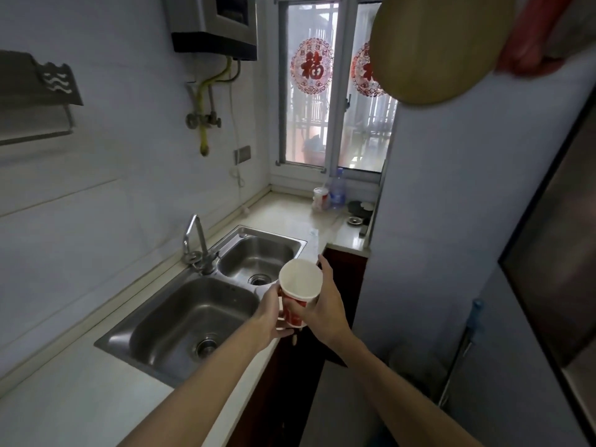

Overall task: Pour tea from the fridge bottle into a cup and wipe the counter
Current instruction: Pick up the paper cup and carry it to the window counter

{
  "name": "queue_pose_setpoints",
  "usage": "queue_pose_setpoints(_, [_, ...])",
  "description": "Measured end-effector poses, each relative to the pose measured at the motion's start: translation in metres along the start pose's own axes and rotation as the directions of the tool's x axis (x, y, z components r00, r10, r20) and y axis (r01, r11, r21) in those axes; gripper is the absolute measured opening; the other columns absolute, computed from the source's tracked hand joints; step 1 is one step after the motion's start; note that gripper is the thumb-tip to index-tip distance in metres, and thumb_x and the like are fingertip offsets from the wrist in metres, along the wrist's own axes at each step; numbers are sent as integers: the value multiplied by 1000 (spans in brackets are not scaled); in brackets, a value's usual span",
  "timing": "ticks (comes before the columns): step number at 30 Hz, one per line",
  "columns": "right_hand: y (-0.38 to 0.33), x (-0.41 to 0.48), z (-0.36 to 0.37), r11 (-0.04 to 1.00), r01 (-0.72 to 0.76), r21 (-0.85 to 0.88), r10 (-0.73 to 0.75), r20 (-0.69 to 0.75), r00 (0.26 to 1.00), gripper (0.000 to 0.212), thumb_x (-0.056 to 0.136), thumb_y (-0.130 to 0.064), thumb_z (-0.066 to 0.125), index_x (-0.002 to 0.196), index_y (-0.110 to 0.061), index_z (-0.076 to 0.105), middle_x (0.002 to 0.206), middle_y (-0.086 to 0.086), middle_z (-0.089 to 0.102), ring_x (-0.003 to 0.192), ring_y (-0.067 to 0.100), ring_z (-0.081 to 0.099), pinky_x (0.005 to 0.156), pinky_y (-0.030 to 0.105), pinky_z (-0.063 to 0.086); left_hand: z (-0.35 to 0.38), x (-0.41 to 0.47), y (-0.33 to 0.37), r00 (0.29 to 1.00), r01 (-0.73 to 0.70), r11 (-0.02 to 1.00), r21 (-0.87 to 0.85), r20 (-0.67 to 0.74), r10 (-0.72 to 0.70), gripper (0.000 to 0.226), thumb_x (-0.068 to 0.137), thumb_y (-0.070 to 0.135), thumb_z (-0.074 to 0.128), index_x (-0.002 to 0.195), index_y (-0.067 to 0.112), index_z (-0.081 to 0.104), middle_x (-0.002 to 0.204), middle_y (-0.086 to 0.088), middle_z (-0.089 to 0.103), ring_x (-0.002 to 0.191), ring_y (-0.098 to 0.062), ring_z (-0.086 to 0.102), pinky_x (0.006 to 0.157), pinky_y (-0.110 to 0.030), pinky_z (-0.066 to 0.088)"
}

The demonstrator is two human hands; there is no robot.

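Observation:
A red and white paper cup (300, 287) is held upright in the air just past the counter's front edge, beside the sink. My left hand (269, 312) grips its lower left side. My right hand (324, 304) wraps its right side, fingers reaching up behind the rim. The cup's white inside looks empty. A clear plastic bottle with a blue label (337, 190) stands far back on the counter by the window, next to a small red and white cup (320, 198). No cloth is in view.
A steel double sink (161, 337) with a tap (196, 245) fills the pale counter (74, 404). Dark red cabinets run below. A white wall or fridge side (451, 221) stands at right, a mop handle (461, 350) leaning on it. A round board (435, 46) hangs overhead.

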State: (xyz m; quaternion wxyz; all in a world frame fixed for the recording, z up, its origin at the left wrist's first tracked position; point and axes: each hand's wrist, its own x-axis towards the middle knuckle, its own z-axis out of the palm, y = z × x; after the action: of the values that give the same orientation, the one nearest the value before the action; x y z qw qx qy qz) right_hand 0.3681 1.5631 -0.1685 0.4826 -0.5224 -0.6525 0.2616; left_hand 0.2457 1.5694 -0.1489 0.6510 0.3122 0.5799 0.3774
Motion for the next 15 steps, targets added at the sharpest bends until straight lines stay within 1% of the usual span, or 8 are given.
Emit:
queue_pose_setpoints(3, [18,27,-7,999,-29,-17,28,-24,999,115,65,-40,87,152,-28,13,140,-5,49,129,13,46,108,37,42,14,27,13,1000,0,1000,-11,3,0,43,93,46,43,121,16,58,101,-18,63,86,-32,65,64,-35,54])
queue_pose_setpoints(7, [41,67,-11,999,-27,-44,24,-51,998,111,67,-37,87,152,-24,16,139,-2,49,128,13,46,107,32,41,27,74,32,1000,1,1000,-14,5,-1,45,87,46,52,118,15,61,105,-20,64,89,-35,69,64,-37,57])
queue_pose_setpoints(9, [53,91,-10,998,-28,-54,24,-69,997,108,66,-44,85,150,-25,19,138,-2,49,127,14,47,107,36,43,33,99,44,1000,4,1000,-4,27,-4,44,89,46,50,117,14,62,103,-19,63,94,-36,68,70,-38,57])
queue_pose_setpoints(11, [66,117,-9,997,-39,-63,34,-75,997,110,65,-47,84,150,-25,18,139,-2,49,127,15,47,107,36,43,40,126,57,998,9,1000,24,57,-11,43,92,46,44,114,14,62,100,-16,64,103,-36,65,85,-41,54])
queue_pose_setpoints(13, [75,141,-7,996,-48,-74,43,-75,996,111,67,-41,86,151,-24,16,139,-2,48,127,15,47,106,31,42,46,152,70,997,24,999,49,71,-27,44,93,48,41,110,14,62,97,-13,63,106,-35,63,93,-41,50])
queue_pose_setpoints(15, [83,162,-7,996,-55,-70,50,-77,996,109,69,-35,87,151,-22,16,138,0,49,125,14,48,102,21,38,51,176,82,996,31,998,50,79,-35,44,95,48,38,110,14,61,97,-13,61,102,-33,62,94,-41,50])
